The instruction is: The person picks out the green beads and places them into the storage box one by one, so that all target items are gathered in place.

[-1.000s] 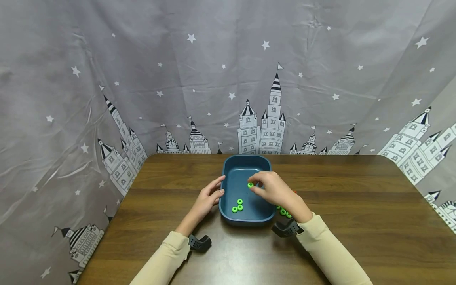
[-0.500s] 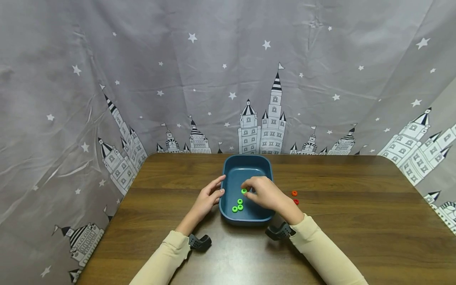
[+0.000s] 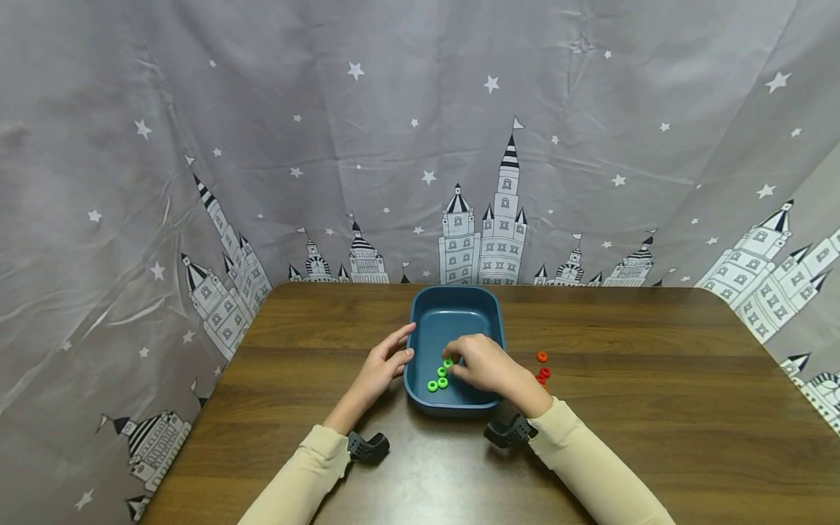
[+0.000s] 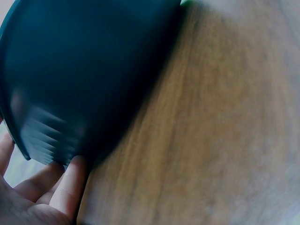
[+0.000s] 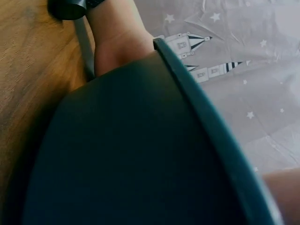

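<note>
The dark teal tray's (image 5: 140, 154) outer wall fills the view, the left hand (image 5: 115, 44) behind its rim.

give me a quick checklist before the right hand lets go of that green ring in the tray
1. Right hand over the blue tray: ok.
2. Green ring pinched at the fingertips: ok.
3. Ring above the tray floor, beside the three green rings lying there: ok.
4. Left hand steadies the tray's left wall: ok.
5. Red rings stay outside on the table: ok.
6. Ring touching the floor: cannot tell.
</note>
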`<action>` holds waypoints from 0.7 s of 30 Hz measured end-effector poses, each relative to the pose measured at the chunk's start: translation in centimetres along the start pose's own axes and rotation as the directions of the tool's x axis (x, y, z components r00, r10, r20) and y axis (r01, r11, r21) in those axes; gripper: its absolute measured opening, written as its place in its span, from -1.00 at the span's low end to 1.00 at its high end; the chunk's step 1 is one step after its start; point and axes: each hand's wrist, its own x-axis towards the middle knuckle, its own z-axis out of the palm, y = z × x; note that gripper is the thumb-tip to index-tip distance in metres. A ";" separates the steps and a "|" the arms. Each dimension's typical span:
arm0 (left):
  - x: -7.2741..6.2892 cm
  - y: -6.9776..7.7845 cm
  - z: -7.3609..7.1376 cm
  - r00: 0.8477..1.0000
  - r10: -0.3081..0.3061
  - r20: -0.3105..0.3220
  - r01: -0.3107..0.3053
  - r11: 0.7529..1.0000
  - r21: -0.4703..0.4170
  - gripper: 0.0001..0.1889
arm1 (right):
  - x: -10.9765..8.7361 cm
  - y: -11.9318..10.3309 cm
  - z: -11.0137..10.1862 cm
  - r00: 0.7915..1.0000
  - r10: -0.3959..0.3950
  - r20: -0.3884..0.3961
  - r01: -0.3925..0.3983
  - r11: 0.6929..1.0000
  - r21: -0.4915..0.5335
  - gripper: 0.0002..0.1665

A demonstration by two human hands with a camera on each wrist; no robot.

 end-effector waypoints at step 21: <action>0.0 0.1 -0.1 1.000 0.002 0.014 -0.002 1.000 -0.008 -0.44 | 0.0 -0.4 0.9 0.992 0.111 0.053 -0.105 0.990 -0.097 -0.90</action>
